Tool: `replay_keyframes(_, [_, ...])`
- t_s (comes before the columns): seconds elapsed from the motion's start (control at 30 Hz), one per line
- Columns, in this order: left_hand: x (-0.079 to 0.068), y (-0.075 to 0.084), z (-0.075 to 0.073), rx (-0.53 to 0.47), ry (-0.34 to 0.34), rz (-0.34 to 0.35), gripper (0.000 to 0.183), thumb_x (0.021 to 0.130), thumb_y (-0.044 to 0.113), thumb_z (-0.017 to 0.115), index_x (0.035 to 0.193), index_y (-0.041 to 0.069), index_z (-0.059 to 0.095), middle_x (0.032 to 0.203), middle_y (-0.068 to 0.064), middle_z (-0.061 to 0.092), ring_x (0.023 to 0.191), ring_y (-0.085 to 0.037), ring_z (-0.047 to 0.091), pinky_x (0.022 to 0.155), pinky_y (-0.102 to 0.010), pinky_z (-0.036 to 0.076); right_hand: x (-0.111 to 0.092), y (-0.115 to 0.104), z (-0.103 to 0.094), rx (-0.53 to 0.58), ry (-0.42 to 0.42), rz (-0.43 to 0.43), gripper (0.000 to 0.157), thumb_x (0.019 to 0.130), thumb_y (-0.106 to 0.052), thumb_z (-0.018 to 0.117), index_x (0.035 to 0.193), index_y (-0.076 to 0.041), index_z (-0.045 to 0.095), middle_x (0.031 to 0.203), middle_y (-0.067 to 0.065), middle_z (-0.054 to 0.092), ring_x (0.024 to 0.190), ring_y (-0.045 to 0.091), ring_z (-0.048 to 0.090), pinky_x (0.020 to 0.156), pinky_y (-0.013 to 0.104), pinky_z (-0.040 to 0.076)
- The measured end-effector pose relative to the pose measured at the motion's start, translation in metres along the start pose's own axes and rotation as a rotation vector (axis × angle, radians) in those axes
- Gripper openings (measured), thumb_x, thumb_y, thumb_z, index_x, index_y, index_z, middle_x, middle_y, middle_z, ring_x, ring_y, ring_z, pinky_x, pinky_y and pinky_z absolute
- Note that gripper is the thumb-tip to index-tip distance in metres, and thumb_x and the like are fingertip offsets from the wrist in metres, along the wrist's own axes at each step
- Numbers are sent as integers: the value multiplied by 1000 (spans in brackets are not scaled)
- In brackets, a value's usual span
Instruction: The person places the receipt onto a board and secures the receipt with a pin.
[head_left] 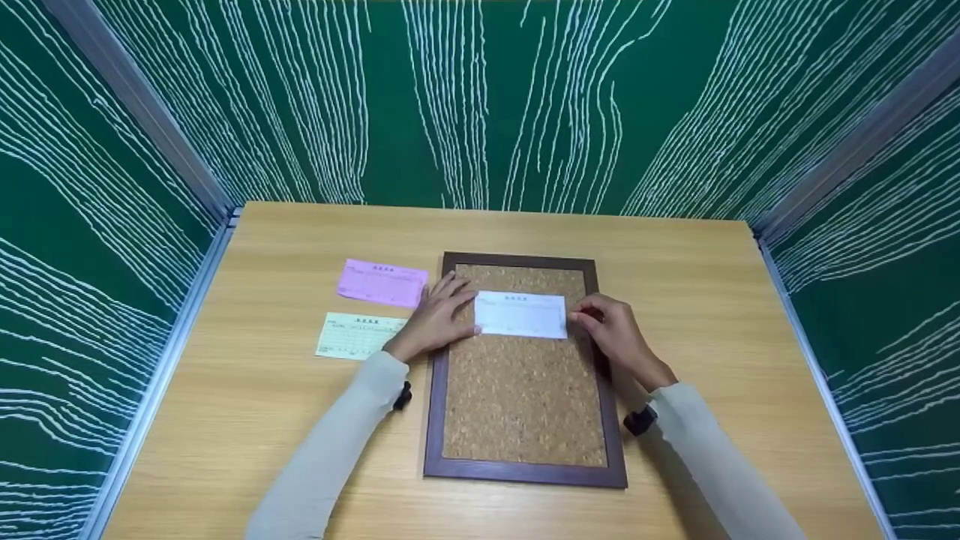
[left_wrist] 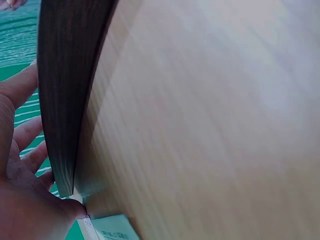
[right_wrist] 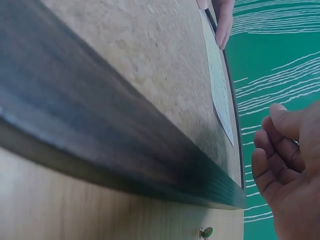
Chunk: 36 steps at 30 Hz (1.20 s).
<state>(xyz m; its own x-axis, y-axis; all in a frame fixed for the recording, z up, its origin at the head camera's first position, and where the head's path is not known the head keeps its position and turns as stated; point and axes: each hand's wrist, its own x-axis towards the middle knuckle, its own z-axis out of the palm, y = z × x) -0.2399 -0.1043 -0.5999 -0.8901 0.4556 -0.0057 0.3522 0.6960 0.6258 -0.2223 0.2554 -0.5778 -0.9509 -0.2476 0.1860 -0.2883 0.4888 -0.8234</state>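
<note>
A white printed slip [head_left: 520, 315] lies on the upper part of a cork board [head_left: 525, 401] with a dark brown frame [head_left: 525, 470]. My left hand [head_left: 441, 316] rests across the frame's left side, fingers spread, with the thumb at the slip's left edge. On the other side, my right hand [head_left: 616, 330] is just off the slip's right edge. In the right wrist view its fingers [right_wrist: 272, 165] are curled and the thumb tip meets the index finger. Nothing shows between those tips, though a very small thing could be hidden there.
Left of the board lie a pink slip [head_left: 382, 283] and a light green slip [head_left: 360, 335], the green one partly behind my left hand. A green push pin [right_wrist: 206, 232] sits on the wooden table beside the frame's right side. Green walls with white lines surround the table.
</note>
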Motion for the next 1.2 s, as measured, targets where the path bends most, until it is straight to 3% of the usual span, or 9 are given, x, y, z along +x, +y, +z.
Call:
replay_keyframes(0.5, [1, -2, 1, -17, -8, -4, 77, 99, 41, 80, 163, 8, 53, 178, -13, 33, 171, -34, 8, 132, -70, -1, 8, -2, 13, 27, -16, 14, 5, 103, 3, 73, 104, 2, 78, 104, 15, 76, 90, 24, 67, 76, 16, 53])
replay_keyframes(1.2, [-1, 0, 2, 2, 3, -19, 77, 98, 42, 80, 163, 10, 54, 178, -12, 34, 171, -37, 7, 131, -73, 0, 16, -2, 29, 68, -22, 23, 6, 104, -2, 75, 103, 1, 79, 99, 14, 77, 90, 23, 67, 79, 19, 53])
